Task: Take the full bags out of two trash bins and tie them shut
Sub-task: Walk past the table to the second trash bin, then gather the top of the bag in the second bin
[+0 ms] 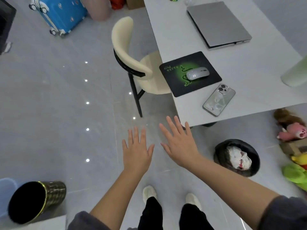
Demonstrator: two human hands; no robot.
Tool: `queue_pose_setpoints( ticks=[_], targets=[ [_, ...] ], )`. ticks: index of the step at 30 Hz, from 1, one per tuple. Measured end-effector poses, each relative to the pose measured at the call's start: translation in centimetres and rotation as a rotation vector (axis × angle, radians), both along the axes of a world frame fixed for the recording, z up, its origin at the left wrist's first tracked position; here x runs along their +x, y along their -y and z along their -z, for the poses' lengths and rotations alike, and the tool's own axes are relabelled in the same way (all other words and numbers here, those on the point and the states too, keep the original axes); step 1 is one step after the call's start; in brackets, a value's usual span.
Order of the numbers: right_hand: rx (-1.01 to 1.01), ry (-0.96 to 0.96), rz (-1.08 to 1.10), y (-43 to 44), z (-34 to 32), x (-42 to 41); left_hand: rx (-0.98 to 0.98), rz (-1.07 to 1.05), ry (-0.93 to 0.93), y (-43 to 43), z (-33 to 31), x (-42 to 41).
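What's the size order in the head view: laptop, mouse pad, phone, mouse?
Largest to smallest:
1. laptop, though it lies farthest from the camera
2. mouse pad
3. phone
4. mouse

The black mouse pad (181, 85) bears upside-down green lettering reading "RAZER".

Glossy grey floor tiles (49, 105) are filling most of the view, and a line of small light reflections (87, 103) is glinting on them at nine o'clock. A cream chair (123, 40) with black legs is standing at twelve o'clock, its seat tucking under a white tabletop (174, 30) that is stretching from one to three o'clock. A blue suitcase (61, 14) is sitting at eleven o'clock. Plush toys (292, 130) are lying at four o'clock.
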State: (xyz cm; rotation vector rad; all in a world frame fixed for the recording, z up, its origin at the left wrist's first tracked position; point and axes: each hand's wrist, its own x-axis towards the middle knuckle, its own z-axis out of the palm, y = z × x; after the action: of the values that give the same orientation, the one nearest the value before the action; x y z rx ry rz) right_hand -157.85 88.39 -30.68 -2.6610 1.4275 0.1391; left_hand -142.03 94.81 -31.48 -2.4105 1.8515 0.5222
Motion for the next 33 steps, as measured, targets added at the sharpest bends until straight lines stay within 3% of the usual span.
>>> queue_pose_setpoints(
  ticks=[9, 13, 22, 27, 33],
  targets=[
    [0.080, 0.062, -0.242, -3.4, 4.7, -18.7, -0.009, -0.119, -0.036, -3.6, 6.0, -17.4],
    [0.055, 0.004, -0.310, -2.8, 8.1, -28.3, -0.038, -0.137, -0.028, -4.0, 9.7, -26.5],
    [0.220, -0.128, -0.007, 1.4, 17.6, -41.6, 0.169, 0.009, -0.053, 0.4, 17.7, -38.5],
    [0.257, -0.071, 0.089, 3.8, 27.8, -46.0, 0.232, 0.178, -0.016, 5.1, 27.4, -43.5],
    [0.238, -0.002, 0.190, 6.3, 43.0, -50.3, 0.199, 0.156, -0.101, 10.1, 43.9, -47.8]
  ],
)
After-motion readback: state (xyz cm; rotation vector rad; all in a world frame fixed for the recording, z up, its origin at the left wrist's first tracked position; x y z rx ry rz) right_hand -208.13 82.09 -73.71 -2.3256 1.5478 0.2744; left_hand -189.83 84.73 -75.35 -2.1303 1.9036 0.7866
